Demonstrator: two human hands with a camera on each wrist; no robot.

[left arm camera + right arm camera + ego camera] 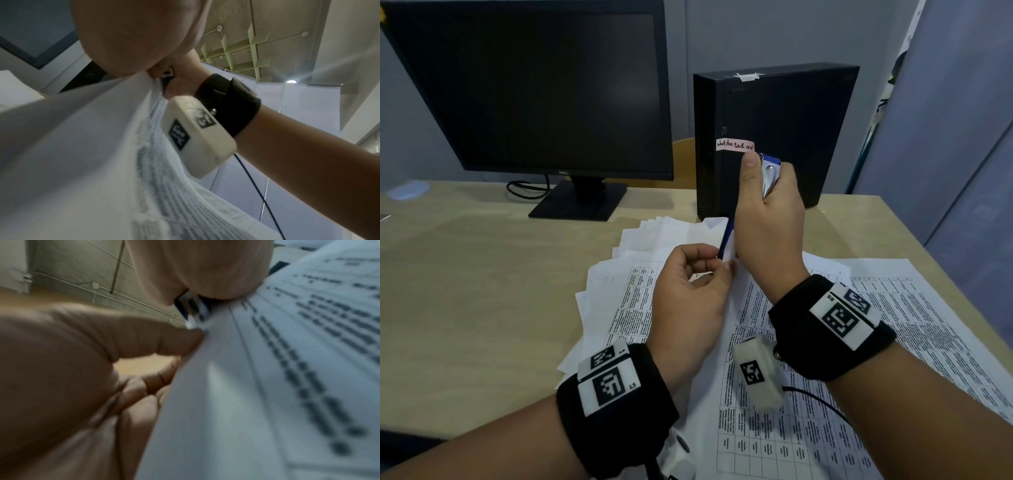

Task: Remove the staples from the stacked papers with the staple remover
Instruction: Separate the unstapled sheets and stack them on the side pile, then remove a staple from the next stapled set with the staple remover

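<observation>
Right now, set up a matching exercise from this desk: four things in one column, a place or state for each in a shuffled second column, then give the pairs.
Things
1. staple remover
2. lifted paper corner
3. monitor
4. pink label

Places or states
A. stuck on the black computer case
B. pinched by the left hand
C. standing dark at the back left of the desk
D. gripped in the right hand

Pairs: 1-D, 2-B, 3-C, 4-A
</observation>
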